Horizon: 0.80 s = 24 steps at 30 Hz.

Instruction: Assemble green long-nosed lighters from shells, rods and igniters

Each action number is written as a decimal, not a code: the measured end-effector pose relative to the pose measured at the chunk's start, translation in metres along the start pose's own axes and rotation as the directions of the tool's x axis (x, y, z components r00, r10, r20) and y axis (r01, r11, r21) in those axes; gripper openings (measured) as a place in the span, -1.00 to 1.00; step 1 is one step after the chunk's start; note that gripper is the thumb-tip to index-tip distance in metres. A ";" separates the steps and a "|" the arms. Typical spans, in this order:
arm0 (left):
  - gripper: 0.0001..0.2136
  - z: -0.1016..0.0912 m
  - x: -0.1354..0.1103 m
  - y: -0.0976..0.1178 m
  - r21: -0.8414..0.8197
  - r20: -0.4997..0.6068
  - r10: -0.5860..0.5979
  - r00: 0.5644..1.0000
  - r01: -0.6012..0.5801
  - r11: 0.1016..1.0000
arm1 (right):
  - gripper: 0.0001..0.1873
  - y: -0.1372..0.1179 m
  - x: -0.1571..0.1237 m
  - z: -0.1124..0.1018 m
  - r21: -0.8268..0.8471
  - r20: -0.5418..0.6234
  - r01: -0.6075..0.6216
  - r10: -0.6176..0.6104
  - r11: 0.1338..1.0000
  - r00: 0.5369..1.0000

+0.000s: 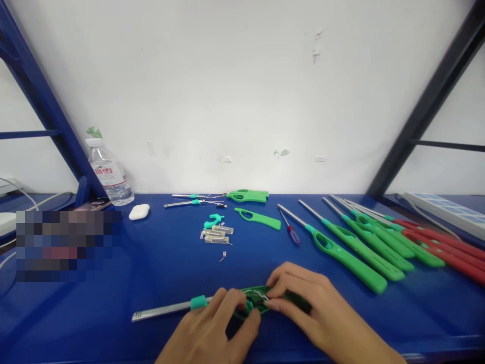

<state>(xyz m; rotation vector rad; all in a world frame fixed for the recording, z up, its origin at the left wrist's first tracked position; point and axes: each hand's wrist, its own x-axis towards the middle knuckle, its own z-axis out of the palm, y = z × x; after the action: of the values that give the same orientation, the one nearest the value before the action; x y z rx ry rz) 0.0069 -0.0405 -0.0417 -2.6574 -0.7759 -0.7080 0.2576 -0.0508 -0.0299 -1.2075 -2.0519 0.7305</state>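
Note:
An opened long-nosed lighter lies near the table's front edge, its metal tube [162,311] pointing left with a teal collar [198,302] around it. My left hand [212,328] is closed on the lighter where the tube meets the green half shell [264,309], fingers curled over a teal part. From the right, my right hand [314,296] pinches with thumb and forefinger at a thin white wire [257,291] inside the shell. The fingers partly hide the shell's inner parts.
Behind lie clear fuel tanks [217,239], teal triggers [214,221], a green half shell [261,218] and two tube assemblies [185,203]. A screwdriver [291,232], green lighters [346,255] and red lighters [450,245] lie right. A water bottle [111,177] and white case [139,212] stand left.

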 end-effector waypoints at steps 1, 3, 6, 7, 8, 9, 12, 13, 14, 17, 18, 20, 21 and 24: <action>-0.78 0.001 -0.001 -0.001 0.001 -0.010 0.008 1.000 -0.008 1.000 | -0.86 0.000 0.000 0.000 0.002 0.002 -0.001 0.001 1.000 1.000; -0.77 0.003 -0.003 -0.004 -0.017 -0.024 0.019 1.000 -0.019 1.000 | -0.86 0.000 0.000 0.000 0.003 0.003 0.002 -0.002 1.000 1.000; -0.73 0.000 -0.005 -0.006 -0.070 -0.074 -0.027 0.997 0.022 0.997 | -0.86 -0.001 0.001 0.000 0.000 0.003 0.015 -0.015 1.000 1.000; -0.73 -0.001 -0.006 -0.006 -0.086 -0.100 -0.053 0.994 0.044 0.995 | -0.86 -0.001 0.001 0.000 0.000 0.004 0.018 -0.018 1.000 1.000; -0.73 -0.002 -0.006 -0.006 -0.102 -0.125 -0.085 0.989 0.072 0.992 | -0.86 -0.001 0.002 0.000 0.000 0.006 0.019 -0.019 1.000 1.000; -0.74 -0.003 -0.006 -0.006 -0.124 -0.148 -0.119 0.982 0.101 0.987 | -0.86 -0.001 0.002 0.000 -0.001 0.007 0.017 -0.017 1.000 1.000; -0.79 -0.004 -0.006 -0.006 -0.223 -0.181 -0.201 0.963 0.159 0.962 | -0.86 0.000 0.001 0.000 -0.003 0.009 0.014 -0.014 1.000 1.000; -0.80 -0.004 -0.006 -0.006 -0.250 -0.177 -0.215 0.960 0.167 0.954 | -0.87 0.000 0.000 0.000 -0.004 0.007 0.013 -0.013 1.000 1.000; -0.80 -0.004 -0.007 -0.006 -0.265 -0.164 -0.226 0.960 0.178 0.948 | -0.87 -0.001 0.000 0.000 -0.003 0.006 0.012 -0.012 1.000 1.000; -0.82 -0.004 -0.009 -0.008 -0.247 -0.091 -0.262 0.961 0.233 0.941 | -0.87 -0.001 -0.001 0.000 -0.005 0.006 0.013 -0.013 1.000 1.000; -0.83 -0.004 -0.011 -0.008 -0.228 -0.065 -0.275 0.959 0.254 0.940 | -0.86 -0.002 -0.001 -0.001 -0.006 0.008 0.013 -0.013 1.000 1.000; -0.84 -0.004 -0.013 -0.010 -0.187 -0.034 -0.292 0.956 0.281 0.941 | -0.86 -0.002 -0.001 -0.001 -0.009 0.006 0.012 -0.012 1.000 1.000; -0.84 -0.004 -0.014 -0.010 -0.175 -0.028 -0.296 0.955 0.287 0.942 | -0.86 -0.002 -0.001 -0.001 -0.010 0.006 0.010 -0.010 1.000 1.000; -0.84 -0.005 -0.014 -0.010 -0.210 -0.029 -0.307 0.951 0.294 0.933 | -0.87 -0.001 0.000 -0.001 -0.003 0.010 0.007 -0.007 1.000 1.000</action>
<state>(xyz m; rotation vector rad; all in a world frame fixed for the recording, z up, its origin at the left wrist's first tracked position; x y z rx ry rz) -0.0110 -0.0404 -0.0434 -2.7065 -1.1676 -0.9900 0.2576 -0.0507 -0.0283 -1.2005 -2.0654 0.7318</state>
